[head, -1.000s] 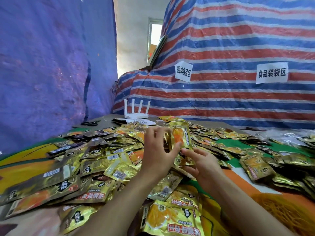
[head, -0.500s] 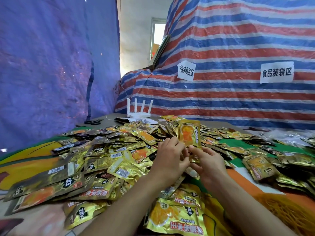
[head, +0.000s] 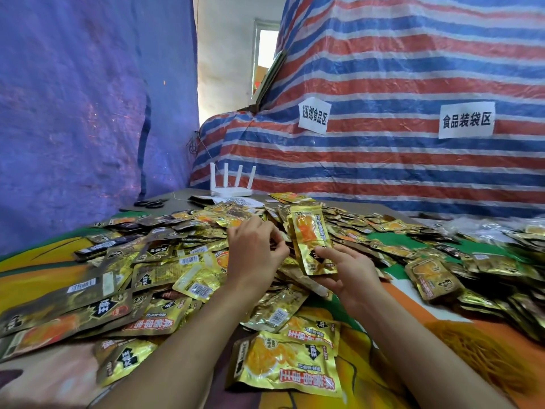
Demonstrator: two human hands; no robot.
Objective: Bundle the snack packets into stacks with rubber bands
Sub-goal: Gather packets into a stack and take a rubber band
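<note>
A heap of gold snack packets (head: pixel 165 270) covers the table. My right hand (head: pixel 346 274) holds a small upright stack of packets (head: pixel 311 240) from below, thumb across its lower front. My left hand (head: pixel 255 252) sits just left of that stack with fingers curled, their tips pinching at the stack's left edge. What they pinch is too small to make out. No rubber band is plainly visible.
A mound of yellow rubber bands (head: pixel 483 346) lies at the lower right. A white router (head: pixel 231 184) and black scissors (head: pixel 150 203) sit at the table's far side. Striped tarpaulin (head: pixel 383 149) and blue tarpaulin (head: pixel 73 113) wall in the table.
The stack has risen and tilted upright, now held by my right hand. My left hand has slid off the stack's front to its left edge.
</note>
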